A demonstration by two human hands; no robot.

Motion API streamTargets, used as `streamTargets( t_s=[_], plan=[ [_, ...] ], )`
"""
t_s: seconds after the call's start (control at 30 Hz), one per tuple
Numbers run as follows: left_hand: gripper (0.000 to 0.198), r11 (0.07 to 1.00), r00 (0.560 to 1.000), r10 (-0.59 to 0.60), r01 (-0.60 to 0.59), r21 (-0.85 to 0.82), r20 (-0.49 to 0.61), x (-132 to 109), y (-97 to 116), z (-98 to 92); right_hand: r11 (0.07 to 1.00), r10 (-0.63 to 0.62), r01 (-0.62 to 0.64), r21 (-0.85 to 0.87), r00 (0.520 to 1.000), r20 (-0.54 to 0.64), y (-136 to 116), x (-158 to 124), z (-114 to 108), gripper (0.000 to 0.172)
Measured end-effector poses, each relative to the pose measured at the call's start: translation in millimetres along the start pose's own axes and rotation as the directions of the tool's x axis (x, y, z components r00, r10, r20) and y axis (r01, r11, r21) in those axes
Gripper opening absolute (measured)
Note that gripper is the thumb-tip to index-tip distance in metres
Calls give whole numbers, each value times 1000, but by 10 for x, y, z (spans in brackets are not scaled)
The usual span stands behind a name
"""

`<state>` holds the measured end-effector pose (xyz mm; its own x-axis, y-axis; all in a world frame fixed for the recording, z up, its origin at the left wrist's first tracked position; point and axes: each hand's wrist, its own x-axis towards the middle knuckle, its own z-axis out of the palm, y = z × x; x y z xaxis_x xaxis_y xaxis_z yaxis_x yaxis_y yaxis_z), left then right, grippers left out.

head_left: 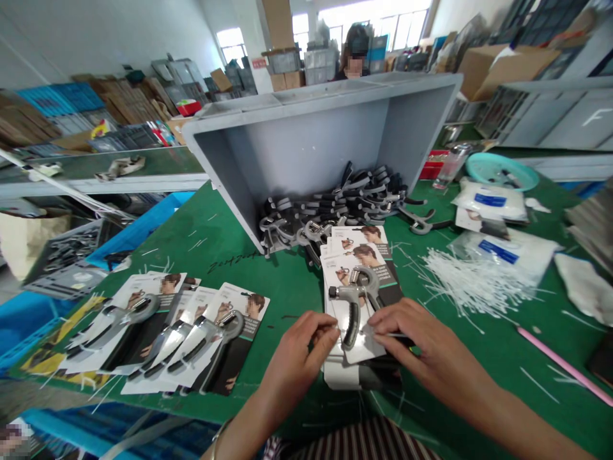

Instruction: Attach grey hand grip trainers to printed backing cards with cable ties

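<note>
- The backing card (371, 345) is pinched at its left edge by the left hand (299, 354); the right hand (421, 358) is pressed on it, fingers narrow, a grip not told
- A hand gripper (354, 300) is judged as being fastened to this card, atop a stack on the green table (230, 255); steady alignment is called for next
- The gripper is seen grey and black, spring end farthest away

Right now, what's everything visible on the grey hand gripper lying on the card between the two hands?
The grey-and-black spring hand gripper looks like plastic, with a metal coil at its top. A grey arm runs left to a knob end, and a black padded handle curves down toward the person. It lies flat on the top white printed backing card of a stack on the green table mat. The left hand touches the card's left edge and the right hand its right. Neither clearly touches the gripper.
</note>
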<state>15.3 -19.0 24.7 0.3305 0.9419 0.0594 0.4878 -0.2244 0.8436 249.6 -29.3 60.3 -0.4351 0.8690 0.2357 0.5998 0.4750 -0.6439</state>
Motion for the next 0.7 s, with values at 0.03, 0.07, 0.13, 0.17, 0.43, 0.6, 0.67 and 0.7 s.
streamTargets(
  t_s=[0.03, 0.07, 0.13, 0.17, 0.43, 0.6, 0.67, 0.7],
  plan=[
    [14, 999, 1000, -28, 28, -18, 12, -22, -24, 6, 999, 13, -13, 29, 1000, -7, 10, -3, 20, 9],
    [14, 999, 999, -39, 40, -36, 27, -37, -46, 11, 998, 22, -21, 57, 1000, -8, 17, -4, 39, 8],
    [11, 997, 998, -23, 27, -70, 62, -42, -82, 17, 994, 34, -33, 105, 999, -5, 24, -1, 73, 9],
    [11, 997, 997, -7, 13, -79, 75, -34, -94, 17, 992, 39, -38, 121, 999, -11, 27, 0, 87, 8],
    [10, 982, 989, 109, -123, 141, 101, 57, -25, 68, 996, 46, -31, 82, 982, -183, 74, -23, 170, 5],
    [8, 946, 984, 73, -121, 301, 164, 148, 99, -2, 997, -5, 17, 75, 988, -155, 84, 89, 141, 8],
    [9, 951, 993, 81, -104, 291, 92, 171, 107, -46, 1000, -22, 21, -7, 989, -149, 123, 133, 101, 8],
    [8, 959, 995, 92, -100, 267, 41, 177, 100, -57, 998, -34, 26, -52, 990, -140, 147, 146, 84, 8]
  ],
)
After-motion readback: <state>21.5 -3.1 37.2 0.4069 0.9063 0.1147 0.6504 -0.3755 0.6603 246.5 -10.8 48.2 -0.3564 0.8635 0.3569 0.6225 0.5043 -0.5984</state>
